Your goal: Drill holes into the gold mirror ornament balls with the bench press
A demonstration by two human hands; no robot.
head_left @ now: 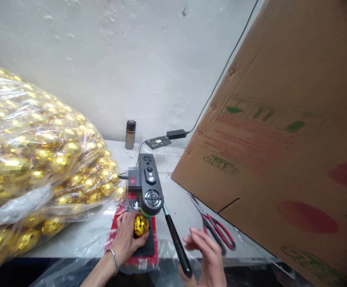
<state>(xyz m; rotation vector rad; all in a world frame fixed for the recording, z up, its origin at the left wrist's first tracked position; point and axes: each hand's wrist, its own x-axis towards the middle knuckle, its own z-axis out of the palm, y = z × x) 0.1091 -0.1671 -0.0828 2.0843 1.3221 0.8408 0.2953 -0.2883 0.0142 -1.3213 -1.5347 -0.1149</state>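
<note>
A shiny gold faceted ball (pixel 141 225) sits under the head of a small black hand press (pixel 151 179). My left hand (pixel 125 237), with a bracelet at the wrist, grips this ball between thumb and fingers over the press's dark base. The press's long black lever handle (pixel 178 245) slants down toward me on the right. Beside its lower end is my right hand (pixel 208 257), slightly blurred, with its fingers loosely bent and apart from the grip. Red sheeting (pixel 154 259) lies under the press base.
A big clear bag of gold balls (pixel 56 159) bulges at the left. Red-and-black scissors (pixel 218 231) lie right of the lever. A large cardboard box (pixel 266 159) leans on the right. Behind stand a dark-capped bottle (pixel 130 135) and a black power adapter (pixel 176 134) with its cable.
</note>
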